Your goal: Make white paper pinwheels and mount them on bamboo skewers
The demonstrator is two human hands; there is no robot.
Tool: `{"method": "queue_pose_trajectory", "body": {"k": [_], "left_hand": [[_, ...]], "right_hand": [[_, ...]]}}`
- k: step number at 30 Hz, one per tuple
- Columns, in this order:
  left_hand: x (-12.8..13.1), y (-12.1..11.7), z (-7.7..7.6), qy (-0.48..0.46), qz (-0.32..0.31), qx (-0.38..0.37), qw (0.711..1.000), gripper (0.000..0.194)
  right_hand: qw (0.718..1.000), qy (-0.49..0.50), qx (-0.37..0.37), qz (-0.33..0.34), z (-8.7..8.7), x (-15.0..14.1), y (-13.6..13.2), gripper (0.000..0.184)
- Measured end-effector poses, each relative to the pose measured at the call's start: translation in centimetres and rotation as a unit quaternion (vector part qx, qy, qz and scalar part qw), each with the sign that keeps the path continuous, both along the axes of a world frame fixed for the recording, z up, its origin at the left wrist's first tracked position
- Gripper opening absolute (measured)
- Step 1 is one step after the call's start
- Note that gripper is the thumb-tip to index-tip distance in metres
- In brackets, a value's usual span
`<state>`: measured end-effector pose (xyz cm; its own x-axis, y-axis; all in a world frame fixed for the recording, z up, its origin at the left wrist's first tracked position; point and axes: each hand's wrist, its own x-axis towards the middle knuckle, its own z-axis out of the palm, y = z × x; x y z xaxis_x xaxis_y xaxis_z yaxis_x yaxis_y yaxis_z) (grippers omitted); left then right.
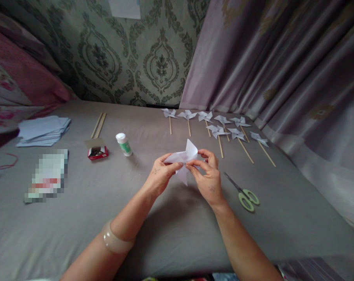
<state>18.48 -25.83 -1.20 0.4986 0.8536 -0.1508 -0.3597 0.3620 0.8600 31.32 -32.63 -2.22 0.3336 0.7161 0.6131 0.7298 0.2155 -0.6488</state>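
Between my two hands, above the grey cloth, is a white paper pinwheel (191,149) with folded, pointed blades. My left hand (162,173) pinches it from the left, thumb near its middle. On the other side my right hand (209,175) grips it with thumb and fingertips close to the centre. Whether a pin sits under the fingertips is hidden. Scissors (246,198) with green handles lie to the right of my right hand. A white and green glue bottle (124,145) stands to the left of my left hand.
Several finished pinwheels on sticks (217,132) lie at the back right. A small open red box (97,152) holds dark bits, with wooden sticks (98,125) behind it. Farther left are a paper stack (42,130), a blurred packet (48,175) and a red cord (11,162).
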Motion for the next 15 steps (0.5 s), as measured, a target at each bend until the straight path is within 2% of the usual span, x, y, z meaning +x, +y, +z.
{"method": "queue_pose_trajectory", "body": {"k": [15], "left_hand": [[0.07,0.09,-0.35,-0.028,-0.004,-0.017,0.999,0.024]], "right_hand": [[0.999,0.028,-0.024,0.008,0.20,0.08,-0.11,0.010]]}}
